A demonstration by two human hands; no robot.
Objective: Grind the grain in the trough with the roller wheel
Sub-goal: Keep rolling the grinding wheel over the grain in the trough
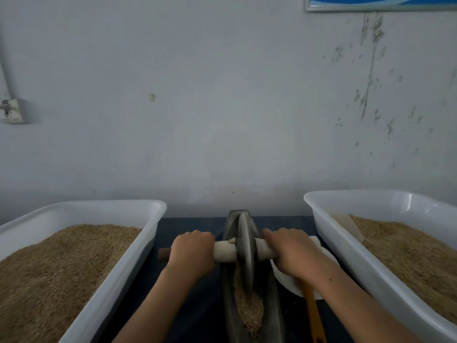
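Grain fills a white tub (103,263) at left. Beside it, the left hand (191,251) has its grip curled round the axle (223,251) of the roller wheel (246,253), which stands upright in the dark trough (274,315) over crushed grain (249,310). The right hand (291,253) wraps the axle's other end, hiding part of a white bowl (286,280) with an orange handle (312,310). A second grain tub (346,253) crowds the right.

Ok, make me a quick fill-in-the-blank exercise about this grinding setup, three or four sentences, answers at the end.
1. The left hand and right hand grip the axle on either side of the roller ____.
2. The crushed grain lies inside the dark ____.
3. Each white tub beside the trough holds brown ____.
4. The orange handle lies on the person's ____ side.

Missing words: wheel; trough; grain; right
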